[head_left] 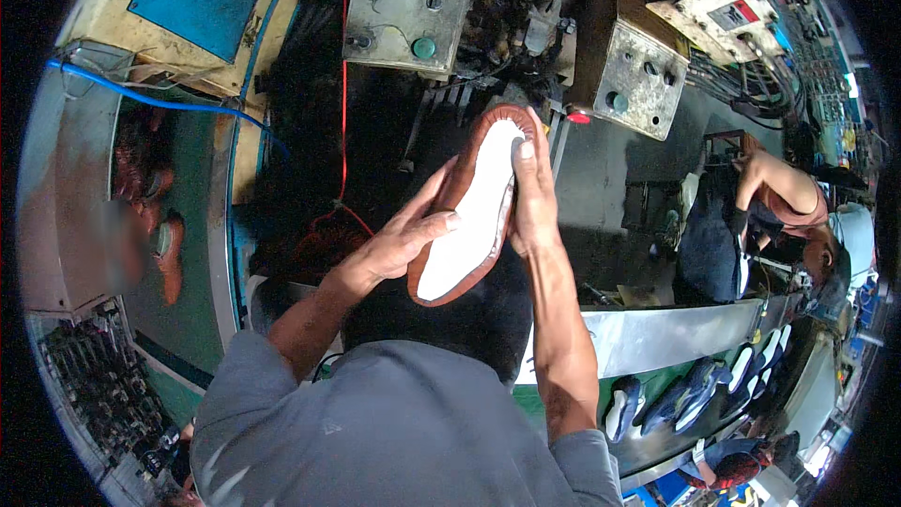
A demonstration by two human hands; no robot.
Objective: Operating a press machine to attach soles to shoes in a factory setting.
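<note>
A brown shoe upper (450,267) is held up in front of me with its underside facing me. The white insole board on that underside is ringed by the folded brown edge, which is pleated at the far, narrow end. My left hand (402,242) grips its left side, thumb lying on the white board. Along the right side, my right hand (533,190) holds the upper part, with the thumb pressed on the board near the pleated end. Most of the fingers are hidden behind the shoe.
Metal control boxes (404,14) (631,80) stand ahead beside dark machinery. At left, brown shoe uppers (169,258) lie on a green surface beyond a blue hose (160,103). Dark blue shoes (676,399) line a bench at lower right. Another person (788,192) bends at the right.
</note>
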